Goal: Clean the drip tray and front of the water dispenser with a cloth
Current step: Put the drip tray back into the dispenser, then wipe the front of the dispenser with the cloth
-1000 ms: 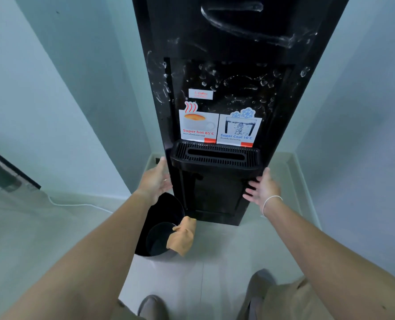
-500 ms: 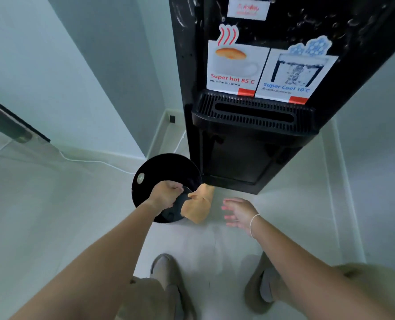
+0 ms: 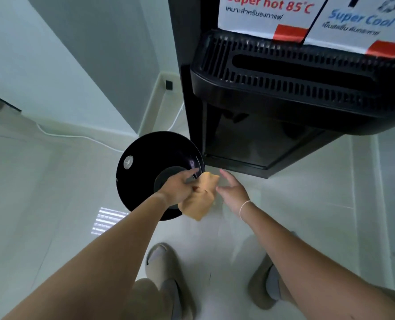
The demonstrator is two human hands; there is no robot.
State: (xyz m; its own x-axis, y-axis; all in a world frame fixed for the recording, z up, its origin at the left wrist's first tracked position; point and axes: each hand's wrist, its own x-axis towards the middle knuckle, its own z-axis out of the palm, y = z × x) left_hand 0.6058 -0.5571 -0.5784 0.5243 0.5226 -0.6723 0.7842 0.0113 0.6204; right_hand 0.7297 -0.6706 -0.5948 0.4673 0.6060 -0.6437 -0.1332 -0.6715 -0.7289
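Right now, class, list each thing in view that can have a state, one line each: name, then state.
Cloth: crumpled, held off the floor over the bucket's rim.
Left hand: holds the cloth.
Right hand: open, beside the cloth, holding nothing.
Bucket: upright on the floor, lidless.
Drip tray: seated in the dispenser.

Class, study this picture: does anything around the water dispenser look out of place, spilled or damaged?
Nothing looks spilled or damaged. The drip tray sits level on the dispenser. The one oddity: the orange cloth hangs over the black bucket's rim, where the left hand holds it.
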